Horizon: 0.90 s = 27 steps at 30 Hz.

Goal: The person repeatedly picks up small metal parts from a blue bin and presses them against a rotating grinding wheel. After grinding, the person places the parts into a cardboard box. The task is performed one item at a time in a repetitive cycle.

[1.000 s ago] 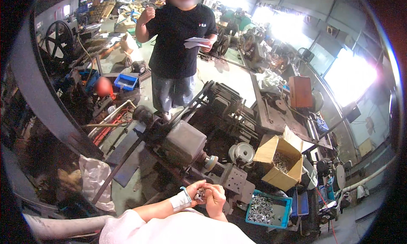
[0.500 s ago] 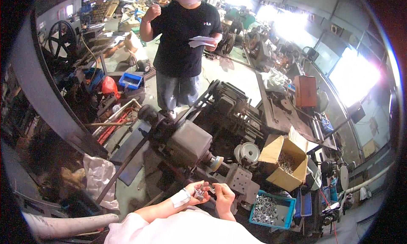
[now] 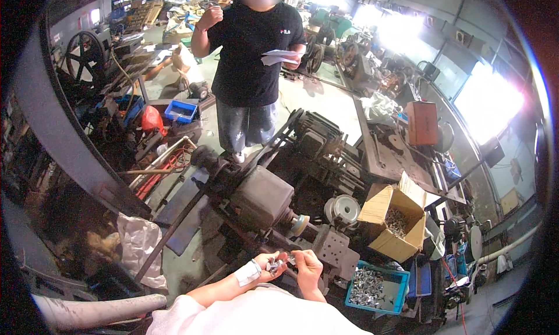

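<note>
My left hand [image 3: 261, 260] is cupped palm up in front of my body, with a white band around its wrist. Several small shiny metal parts [image 3: 272, 267] lie in its palm and against its fingers. Close beside it, my right hand [image 3: 309, 267] is closed in a pinch at the left hand's fingertips. A small metal piece [image 3: 292, 258] shows between its thumb and forefinger; its exact shape is too small to tell. Just beyond both hands stands a machine with a grey housing [image 3: 263, 192] and a pale round wheel [image 3: 299, 225].
At the right, a teal tray [image 3: 402, 291] holds many small metal parts, and an open cardboard box [image 3: 378, 218] holds more. A perforated metal block [image 3: 333, 247] is near my right hand. Across the machine stands a person [image 3: 250, 55] holding papers. A grey pillar [image 3: 75, 125] rises at left.
My view has shifted slightly, so the surroundings sit a little further right. Both hands stay together, with only slight finger movement over the metal parts.
</note>
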Each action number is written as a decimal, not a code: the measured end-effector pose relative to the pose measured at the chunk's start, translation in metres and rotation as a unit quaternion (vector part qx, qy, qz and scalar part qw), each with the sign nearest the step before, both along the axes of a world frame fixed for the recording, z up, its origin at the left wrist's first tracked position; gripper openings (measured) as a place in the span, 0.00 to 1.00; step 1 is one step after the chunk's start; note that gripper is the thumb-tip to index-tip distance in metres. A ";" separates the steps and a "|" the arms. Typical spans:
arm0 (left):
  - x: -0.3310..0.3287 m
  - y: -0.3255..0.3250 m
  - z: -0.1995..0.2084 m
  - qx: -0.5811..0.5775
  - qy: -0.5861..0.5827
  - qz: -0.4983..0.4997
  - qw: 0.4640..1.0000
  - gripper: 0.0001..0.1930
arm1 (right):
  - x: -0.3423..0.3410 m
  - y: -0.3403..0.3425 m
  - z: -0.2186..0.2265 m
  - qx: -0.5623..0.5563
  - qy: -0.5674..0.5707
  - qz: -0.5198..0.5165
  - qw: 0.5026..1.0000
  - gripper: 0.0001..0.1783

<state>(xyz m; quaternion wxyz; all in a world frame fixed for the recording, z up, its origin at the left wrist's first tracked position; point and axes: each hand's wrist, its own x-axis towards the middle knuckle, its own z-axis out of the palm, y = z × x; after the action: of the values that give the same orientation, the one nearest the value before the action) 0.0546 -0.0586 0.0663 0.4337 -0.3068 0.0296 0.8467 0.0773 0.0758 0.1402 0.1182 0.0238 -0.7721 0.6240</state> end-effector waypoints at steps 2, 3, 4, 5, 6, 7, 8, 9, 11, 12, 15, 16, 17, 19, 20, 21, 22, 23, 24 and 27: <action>0.000 -0.003 -0.009 0.052 0.012 0.001 0.999 0.12 | -0.001 0.000 0.000 -0.003 0.006 0.001 1.000 0.08; 0.000 -0.003 -0.006 0.028 0.046 0.004 0.999 0.11 | -0.001 0.000 0.001 -0.005 0.009 -0.001 1.000 0.08; -0.001 -0.003 -0.003 0.004 0.080 0.006 0.997 0.11 | -0.001 -0.001 0.002 -0.007 0.011 -0.003 1.000 0.08; -0.001 -0.003 0.002 -0.020 0.113 0.008 0.993 0.11 | -0.001 -0.001 0.002 -0.003 0.008 -0.005 1.000 0.08; -0.001 -0.003 0.010 -0.015 0.124 0.019 0.992 0.11 | -0.002 0.000 0.003 0.001 0.005 -0.007 1.000 0.08; -0.001 -0.003 0.019 -0.009 0.135 0.029 0.990 0.11 | -0.002 0.001 0.003 0.006 0.001 -0.009 1.000 0.08; -0.001 -0.003 0.023 -0.004 0.146 0.039 0.989 0.12 | -0.002 0.001 0.001 0.001 0.000 -0.008 1.000 0.07; -0.002 -0.003 0.020 0.007 0.139 0.032 0.990 0.12 | -0.003 0.001 -0.002 -0.004 0.000 -0.005 1.000 0.07; -0.003 -0.002 0.010 0.028 0.126 0.016 0.992 0.12 | -0.003 0.000 -0.001 -0.010 0.000 0.005 1.000 0.07; -0.003 -0.003 0.009 0.029 0.106 0.010 0.994 0.12 | -0.003 -0.002 0.004 -0.013 0.001 0.013 1.000 0.07; -0.002 -0.003 0.004 0.054 0.049 -0.006 0.997 0.12 | -0.001 -0.004 0.014 -0.006 0.000 0.018 1.000 0.07; -0.002 -0.002 0.004 0.021 0.048 -0.011 0.999 0.12 | -0.001 -0.004 0.016 -0.001 -0.002 0.015 1.000 0.07; -0.004 -0.002 0.002 0.022 0.042 -0.004 0.999 0.12 | -0.002 -0.001 0.012 -0.002 -0.003 0.008 1.000 0.07; -0.003 0.000 0.001 0.000 0.031 0.010 0.999 0.13 | -0.005 0.001 0.003 -0.015 0.005 0.010 1.000 0.07; -0.001 -0.001 0.004 -0.024 0.023 0.020 0.999 0.14 | -0.003 0.000 -0.002 -0.024 0.003 0.014 1.000 0.07; -0.003 -0.001 0.009 -0.043 0.039 0.031 0.998 0.15 | -0.005 0.001 -0.002 0.003 0.000 0.015 1.000 0.05; -0.002 -0.001 0.002 -0.031 0.031 0.049 0.998 0.15 | -0.006 0.000 0.009 0.056 0.012 0.026 0.998 0.05; -0.002 0.002 0.012 -0.020 0.032 0.038 0.999 0.15 | -0.004 -0.001 0.019 0.042 -0.006 0.020 0.999 0.05; 0.000 0.003 0.022 -0.015 0.038 0.032 0.999 0.15 | -0.002 -0.001 0.022 0.022 -0.017 0.017 0.999 0.05; 0.004 0.002 0.034 -0.005 -0.021 0.050 0.999 0.16 | -0.001 -0.004 0.015 0.033 0.015 0.012 0.999 0.06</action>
<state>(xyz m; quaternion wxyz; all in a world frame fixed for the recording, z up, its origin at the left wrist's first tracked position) 0.0584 -0.0566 0.1004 0.3899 -0.3282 0.0093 0.8603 0.0763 0.0721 0.1553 0.1216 0.0466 -0.7902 0.5988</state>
